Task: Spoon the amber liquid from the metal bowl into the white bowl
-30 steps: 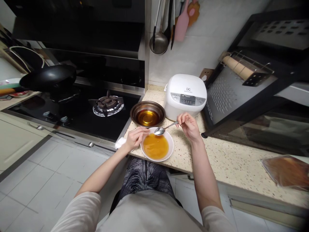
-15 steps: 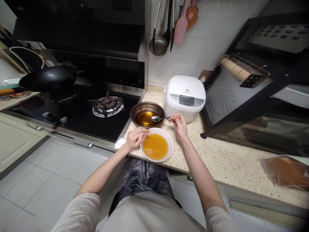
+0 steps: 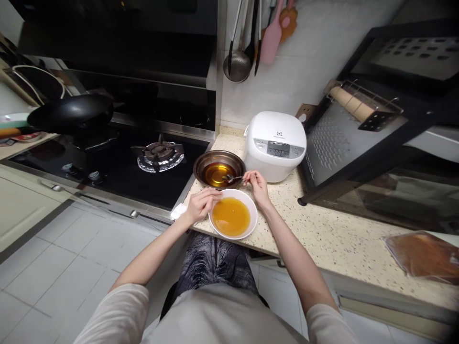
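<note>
A white bowl of orange-yellow liquid stands at the counter's front edge. My left hand is closed on its left rim, fingers over the edge. Behind it sits a dark metal bowl with amber liquid in the bottom. My right hand pinches the handle of a metal spoon, whose head is low inside the metal bowl, at the right side of the liquid. Whether the spoon's tip is under the surface is hard to make out.
A white rice cooker stands right behind the metal bowl. To the left is a black gas hob with a wok on it. A dark metal rack rises at right. A crumpled white tissue lies by my left hand.
My right hand has moved slightly left and down, and the spoon's head has gone lower into the metal bowl. The left hand and white bowl have stayed put.
</note>
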Available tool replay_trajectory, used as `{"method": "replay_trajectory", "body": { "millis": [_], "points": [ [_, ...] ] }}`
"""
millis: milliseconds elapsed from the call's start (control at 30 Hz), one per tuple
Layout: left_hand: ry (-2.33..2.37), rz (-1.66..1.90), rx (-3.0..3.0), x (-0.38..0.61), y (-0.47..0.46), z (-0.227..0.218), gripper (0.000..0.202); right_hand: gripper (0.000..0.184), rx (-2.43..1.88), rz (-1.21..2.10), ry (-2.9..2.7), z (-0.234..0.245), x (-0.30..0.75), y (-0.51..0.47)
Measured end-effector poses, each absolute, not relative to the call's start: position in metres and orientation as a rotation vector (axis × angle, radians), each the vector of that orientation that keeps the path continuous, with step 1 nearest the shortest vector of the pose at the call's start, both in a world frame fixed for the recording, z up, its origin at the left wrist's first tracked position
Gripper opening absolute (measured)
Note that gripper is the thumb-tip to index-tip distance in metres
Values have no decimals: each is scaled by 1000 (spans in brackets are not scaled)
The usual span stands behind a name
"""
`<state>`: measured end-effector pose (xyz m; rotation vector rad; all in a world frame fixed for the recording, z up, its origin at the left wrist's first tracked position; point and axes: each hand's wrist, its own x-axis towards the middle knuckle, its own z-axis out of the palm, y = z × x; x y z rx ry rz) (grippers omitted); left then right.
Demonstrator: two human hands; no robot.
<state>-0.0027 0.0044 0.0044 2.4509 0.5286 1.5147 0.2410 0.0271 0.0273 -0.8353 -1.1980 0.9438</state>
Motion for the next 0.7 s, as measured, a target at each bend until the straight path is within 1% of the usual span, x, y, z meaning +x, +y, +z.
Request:
{"method": "replay_trajectory", "body": {
  "millis": [200,433,700],
  "points": [
    [542,1502,2445,-3,5,3,38,49,-826,1030,-1176,23,234,31],
    [538,1481,2432,-4,5,3,38,45,-771,1183,-1001,20,234,30],
    [537,1494,2431,-4,6,2,37,42,-717,1202,-934,23,238,30]
  ]
}}
